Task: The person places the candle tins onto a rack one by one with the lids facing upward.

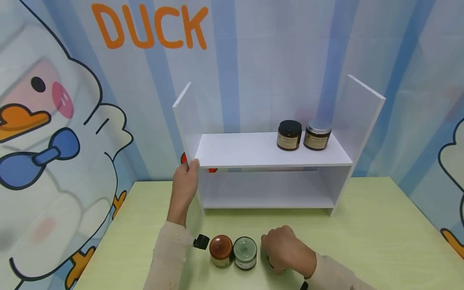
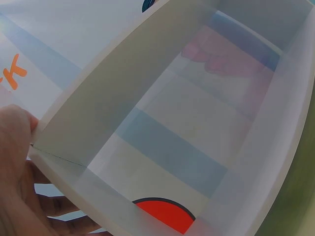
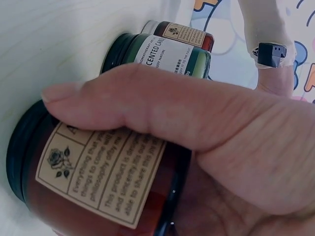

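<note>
A white two-level shelf stands on the pale green table. My left hand grips its left side panel at the front edge, thumb in front. My right hand is curled round a brown candle jar with a beige label and black lid, low on the table; the hand hides the jar in the head view. Beside it stand a green jar and a brown-lidded jar. On the upper level sit a black-lidded jar and a silver-lidded jar.
A wall banner with a cartoon duck and the orange word DUCK rises behind the table. A small black device sits at my left wrist. The shelf's lower level holds nothing.
</note>
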The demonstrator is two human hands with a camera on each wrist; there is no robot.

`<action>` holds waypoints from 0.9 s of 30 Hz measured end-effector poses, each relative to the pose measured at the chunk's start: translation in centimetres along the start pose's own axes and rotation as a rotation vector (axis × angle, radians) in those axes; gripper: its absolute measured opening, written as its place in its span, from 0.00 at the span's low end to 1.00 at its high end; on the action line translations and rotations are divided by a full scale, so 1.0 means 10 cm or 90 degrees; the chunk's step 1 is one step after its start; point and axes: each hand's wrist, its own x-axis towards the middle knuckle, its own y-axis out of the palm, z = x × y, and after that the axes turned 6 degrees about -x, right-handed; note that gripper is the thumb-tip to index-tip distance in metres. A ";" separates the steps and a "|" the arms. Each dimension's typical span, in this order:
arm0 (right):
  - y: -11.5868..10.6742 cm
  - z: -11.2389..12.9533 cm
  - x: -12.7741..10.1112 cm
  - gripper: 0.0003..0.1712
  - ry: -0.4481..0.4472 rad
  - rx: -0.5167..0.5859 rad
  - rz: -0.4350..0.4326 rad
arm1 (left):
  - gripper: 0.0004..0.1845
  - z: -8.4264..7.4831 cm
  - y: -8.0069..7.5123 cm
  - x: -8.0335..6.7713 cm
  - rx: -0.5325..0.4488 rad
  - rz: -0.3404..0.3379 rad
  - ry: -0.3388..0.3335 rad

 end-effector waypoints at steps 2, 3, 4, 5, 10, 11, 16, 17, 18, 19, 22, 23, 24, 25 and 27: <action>-0.01 0.00 0.01 0.21 -0.001 -0.006 0.005 | 0.31 0.00 0.00 0.00 0.000 0.000 -0.002; -0.01 0.01 0.01 0.21 -0.001 -0.011 0.007 | 0.31 0.00 0.00 0.00 0.001 -0.001 -0.003; -0.02 0.01 0.01 0.20 0.000 -0.014 0.011 | 0.31 0.00 0.00 0.00 0.001 -0.001 -0.003; -0.02 0.02 0.01 0.20 0.001 -0.019 0.016 | 0.31 0.00 0.00 0.00 0.002 -0.001 -0.004; -0.05 0.06 0.04 0.19 0.016 -0.062 0.046 | 0.31 0.02 -0.01 0.00 0.003 -0.002 0.000; -0.05 0.07 0.04 0.19 0.020 -0.075 0.049 | 0.31 0.02 -0.01 0.00 0.003 -0.003 0.001; -0.04 0.09 0.05 0.20 0.030 -0.112 0.054 | 0.31 0.03 -0.01 0.01 0.003 -0.004 0.004; -0.04 0.10 0.05 0.20 0.030 -0.116 0.053 | 0.31 0.03 -0.01 0.01 0.003 -0.004 0.005; -0.03 0.10 0.05 0.20 0.029 -0.116 0.053 | 0.30 0.03 -0.01 0.01 0.002 -0.004 0.005; -0.03 0.10 0.04 0.19 0.027 -0.115 0.050 | 0.30 0.03 -0.01 0.01 0.001 -0.004 0.004; -0.03 0.08 0.03 0.18 0.020 -0.102 0.047 | 0.30 0.03 -0.01 0.02 0.000 -0.003 0.003; -0.04 0.08 0.03 0.17 0.017 -0.094 0.048 | 0.30 0.03 -0.01 0.02 0.000 -0.001 0.002; -0.04 0.07 0.03 0.16 0.013 -0.086 0.047 | 0.30 0.03 -0.01 0.02 0.000 0.000 0.001; -0.04 0.06 0.03 0.16 0.011 -0.078 0.047 | 0.31 0.02 -0.01 0.01 0.000 0.002 0.000; -0.03 0.04 0.03 0.15 0.011 -0.067 0.044 | 0.31 0.02 -0.02 0.01 -0.001 0.004 -0.002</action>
